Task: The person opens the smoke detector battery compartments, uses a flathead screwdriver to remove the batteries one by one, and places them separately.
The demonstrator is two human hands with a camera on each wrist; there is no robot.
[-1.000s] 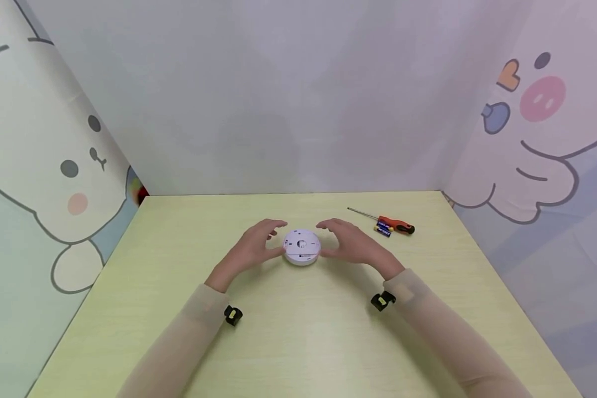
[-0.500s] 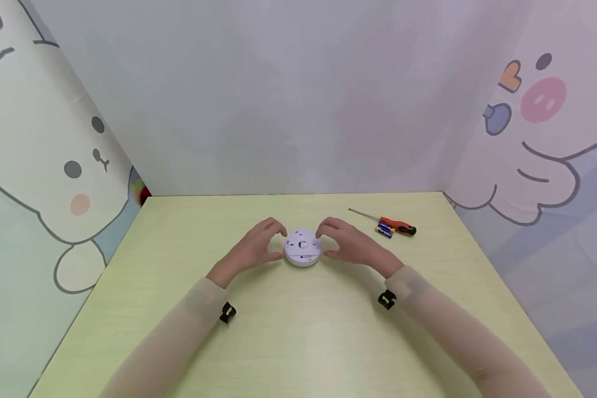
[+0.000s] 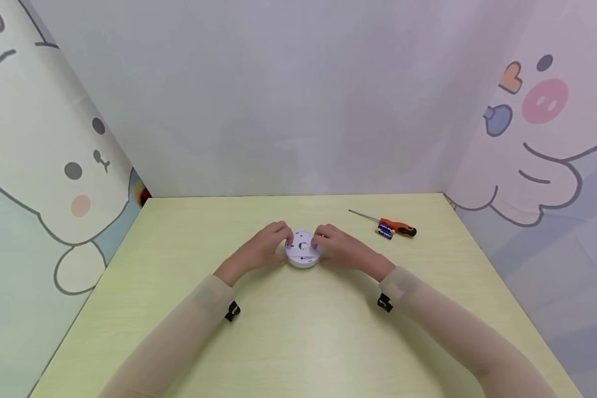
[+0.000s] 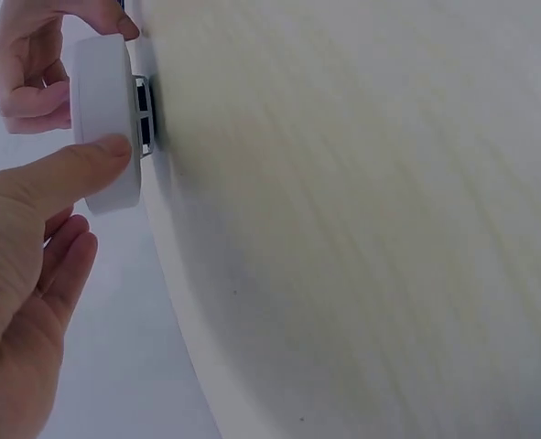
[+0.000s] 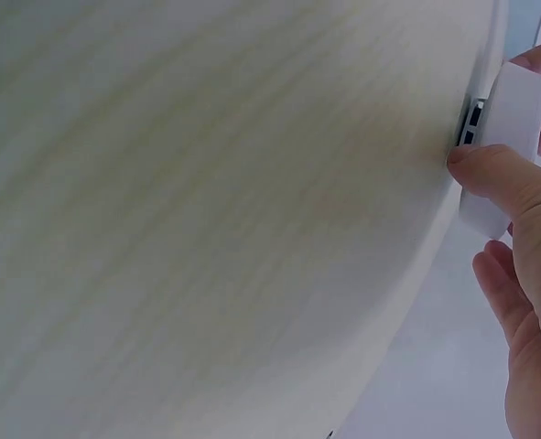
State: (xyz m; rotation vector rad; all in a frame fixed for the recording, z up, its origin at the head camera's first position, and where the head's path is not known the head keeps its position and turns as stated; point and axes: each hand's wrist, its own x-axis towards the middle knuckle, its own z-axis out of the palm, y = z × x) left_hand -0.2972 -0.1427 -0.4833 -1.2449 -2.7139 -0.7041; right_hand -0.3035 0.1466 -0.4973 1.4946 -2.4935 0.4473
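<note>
A round white smoke detector (image 3: 302,260) lies at mid-table with its flat, printed back upward. In the left wrist view, the black-slotted vent of the smoke detector (image 4: 105,101) faces the tabletop. My left hand (image 3: 260,250) grips its left side, with the thumb (image 4: 105,155) on the side wall and a curled finger over the top. Opposite, my right hand (image 3: 342,249) holds the right side in the same way. The right wrist view shows that thumb (image 5: 485,169) low on the rim near the vent. Some fingertips are hidden behind the detector.
Right of the hands, a screwdriver (image 3: 398,226) with a red and black handle lies on the pale wooden table (image 3: 298,337). Two small blue batteries (image 3: 385,232) lie against it. A light curtain (image 3: 298,110) stands along the table's back edge, with cartoon-printed cloth on both sides.
Both hands were apart from the smoke detector with fingers spread around it. They have come inward from left and right, and their fingers now grip its rim. The detector stays in place.
</note>
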